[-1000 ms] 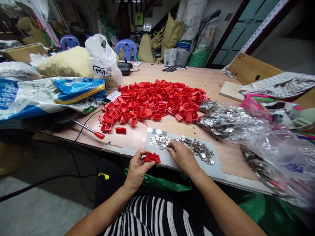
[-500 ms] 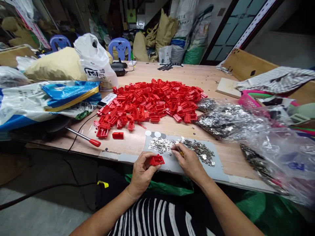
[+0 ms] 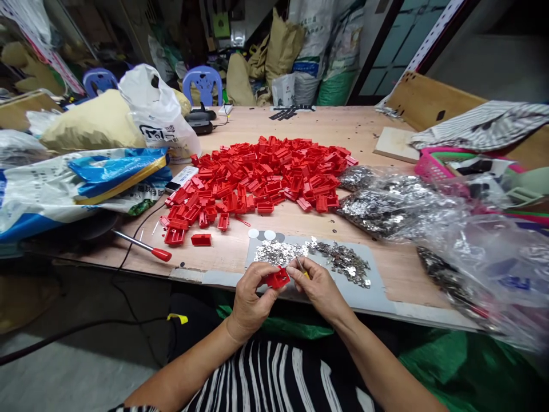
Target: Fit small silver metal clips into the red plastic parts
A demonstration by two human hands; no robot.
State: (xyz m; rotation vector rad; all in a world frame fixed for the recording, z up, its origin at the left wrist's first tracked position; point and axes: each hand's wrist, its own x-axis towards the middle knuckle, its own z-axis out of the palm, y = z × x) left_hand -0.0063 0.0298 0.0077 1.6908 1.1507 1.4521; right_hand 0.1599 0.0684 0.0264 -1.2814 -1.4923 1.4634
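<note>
My left hand (image 3: 253,297) is closed on a small red plastic housing (image 3: 278,278), held just off the table's near edge. My right hand (image 3: 315,286) pinches a thin metal tool with a yellow handle (image 3: 301,268), its fingers almost touching the red housing. Just beyond both hands, a scatter of small shiny metal pieces (image 3: 313,254) lies on a grey mat (image 3: 373,292). A big heap of the same red housings (image 3: 266,174) covers the middle of the wooden table (image 3: 300,123).
Clear bags of metal pieces (image 3: 403,209) lie at the right, with a pink basket (image 3: 433,166) behind. A red-handled screwdriver (image 3: 143,247) and a black cable lie at the left. Blue-and-white sacks (image 3: 77,177) and a white plastic bag (image 3: 154,114) crowd the left side.
My right hand lifted off the metal pieces with the tool and came back to the red housing. My left hand raised the housing slightly towards it.
</note>
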